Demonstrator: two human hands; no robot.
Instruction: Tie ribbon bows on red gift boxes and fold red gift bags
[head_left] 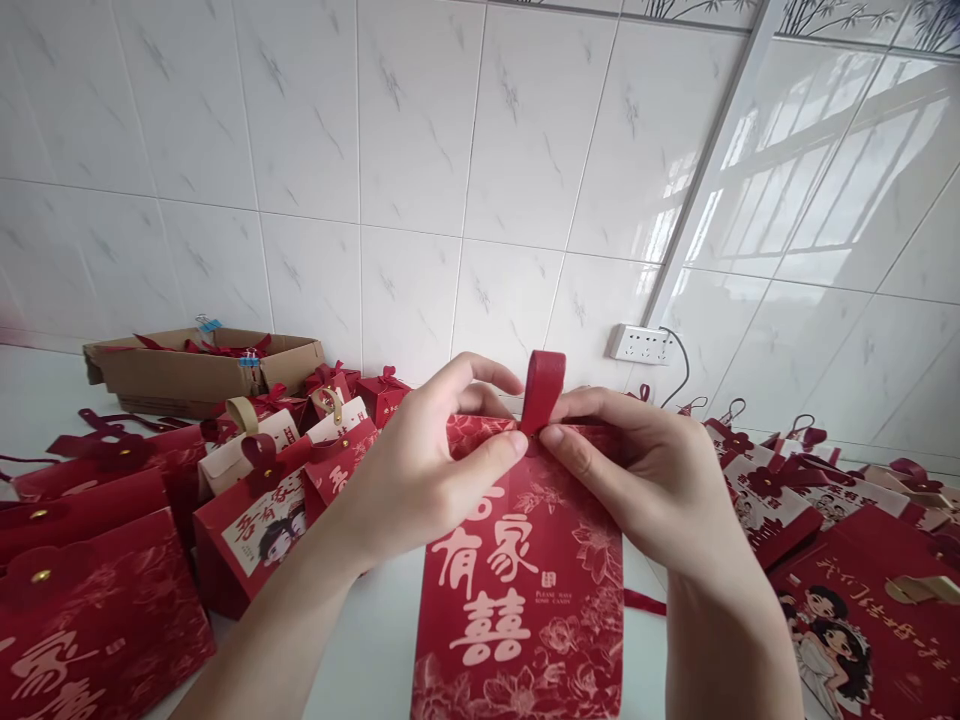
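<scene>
A red paper gift box with pale lettering and flower outlines stands upright in front of me. From the middle of its top edge rises a looped red strap. My left hand grips the top edge just left of the strap, thumb on the front and fingers behind. On the other side my right hand pinches the edge by the strap's base, thumb in front. The fingertips behind the box are partly hidden. A red ribbon end sticks out at the box's right side.
Red gift boxes crowd the left, with a cardboard box of red ribbons behind them. More boxes stand at the right. A white power strip with a dark cable is on the tiled wall.
</scene>
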